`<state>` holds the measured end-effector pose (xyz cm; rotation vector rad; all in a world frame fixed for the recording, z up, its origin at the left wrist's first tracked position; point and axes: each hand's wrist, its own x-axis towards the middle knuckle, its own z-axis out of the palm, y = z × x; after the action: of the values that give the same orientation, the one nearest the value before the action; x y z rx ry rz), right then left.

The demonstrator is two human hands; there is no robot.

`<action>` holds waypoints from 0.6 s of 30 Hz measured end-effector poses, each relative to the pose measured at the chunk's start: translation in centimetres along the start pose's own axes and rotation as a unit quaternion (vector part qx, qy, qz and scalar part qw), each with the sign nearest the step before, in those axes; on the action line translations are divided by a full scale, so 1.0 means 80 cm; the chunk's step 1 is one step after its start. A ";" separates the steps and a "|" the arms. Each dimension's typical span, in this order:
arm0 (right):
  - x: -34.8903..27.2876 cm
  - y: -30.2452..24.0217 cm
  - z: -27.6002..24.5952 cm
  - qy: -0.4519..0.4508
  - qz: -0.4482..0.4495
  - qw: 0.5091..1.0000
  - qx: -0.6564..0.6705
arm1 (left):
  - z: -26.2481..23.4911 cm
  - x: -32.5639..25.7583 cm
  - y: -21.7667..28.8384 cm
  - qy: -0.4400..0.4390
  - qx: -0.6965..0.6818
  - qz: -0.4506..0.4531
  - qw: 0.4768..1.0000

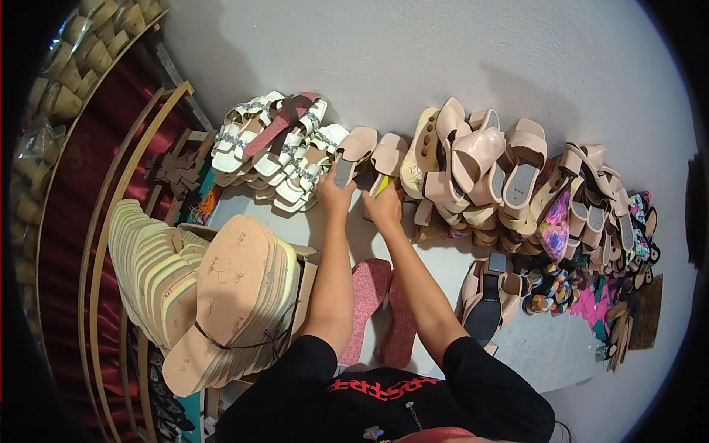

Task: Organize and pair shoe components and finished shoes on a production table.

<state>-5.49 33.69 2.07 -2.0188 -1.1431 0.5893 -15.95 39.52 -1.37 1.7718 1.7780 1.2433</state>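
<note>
Both my arms reach forward over the white table. My left hand (336, 195) grips the heel end of a beige slide sandal (357, 140), its thumb on the grey insole. Beside it, my right hand (385, 207) is closed on the back of a second beige sandal (391, 148); a bright yellow patch (382, 184) shows near its fingers. The two sandals sit side by side, toes toward the wall. Just left of them is a pile of white sandals (301, 174) with decorated straps. On the right, a wooden shoe last (419, 148) stands next to the second sandal.
Beige sandals (480, 159) are heaped along the wall to the right. Two pink glittery soles (368, 303) lie between my forearms. Bundled tan sole boards (236, 288) stand at the left, by a wooden rack (111, 221). A dark-soled sandal (484, 310) lies right of my arm.
</note>
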 end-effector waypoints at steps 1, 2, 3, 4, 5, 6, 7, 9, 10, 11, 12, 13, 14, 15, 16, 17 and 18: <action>0.002 -0.001 0.002 -0.002 -0.002 1.000 0.001 | 0.000 0.001 -0.002 0.003 0.002 -0.001 1.000; 0.006 -0.003 0.004 -0.001 -0.032 0.998 0.053 | -0.001 0.002 -0.002 -0.003 -0.002 -0.010 1.000; 0.007 -0.005 0.006 -0.001 -0.061 0.993 0.104 | -0.002 0.003 -0.002 -0.008 -0.006 -0.020 1.000; 0.005 -0.006 0.009 -0.003 -0.063 0.992 0.106 | -0.004 0.002 -0.001 -0.006 -0.004 -0.021 1.000; 0.003 0.000 0.015 0.005 -0.069 0.993 0.098 | -0.005 0.002 0.000 0.000 -0.010 -0.022 1.000; 0.008 0.015 0.017 0.021 -0.073 0.993 0.086 | 0.001 0.000 0.010 0.002 -0.022 -0.020 1.000; 0.022 0.042 0.031 0.076 -0.093 0.992 0.034 | 0.007 -0.002 0.020 -0.015 -0.030 -0.023 0.999; 0.017 0.036 0.030 0.057 -0.093 0.993 0.044 | 0.001 -0.003 0.010 -0.014 -0.027 -0.012 0.999; 0.016 0.034 0.028 0.042 -0.091 0.994 0.050 | 0.000 -0.003 0.007 -0.017 -0.028 0.002 0.999; 0.009 0.022 0.020 0.037 -0.092 0.994 0.052 | -0.006 -0.003 0.001 -0.014 -0.024 -0.001 1.000; 0.001 0.007 0.005 -0.010 -0.060 0.996 0.064 | -0.011 -0.002 -0.004 -0.029 -0.026 0.011 0.999; -0.002 -0.001 -0.002 -0.058 -0.027 0.995 0.075 | -0.015 -0.002 -0.009 -0.044 -0.026 0.022 0.998; 0.000 0.004 -0.007 -0.055 -0.026 0.995 0.074 | -0.016 -0.003 -0.004 -0.046 -0.029 0.023 0.998; 0.001 0.009 -0.011 -0.067 -0.018 0.995 0.071 | -0.017 -0.005 0.000 -0.067 -0.019 0.024 0.997; 0.003 0.013 -0.013 -0.079 -0.011 0.994 0.069 | -0.019 -0.005 0.003 -0.088 -0.008 0.024 0.996; 0.007 0.019 -0.013 -0.075 -0.010 0.995 0.067 | -0.021 -0.004 0.011 -0.089 -0.012 0.026 0.996; 0.013 0.028 -0.006 -0.067 -0.037 0.994 0.074 | -0.021 -0.002 0.016 -0.108 0.004 0.036 0.993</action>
<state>-3.40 33.64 0.59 -1.8258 -1.2098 0.7593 -16.37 38.60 0.49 1.9106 1.6124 1.0263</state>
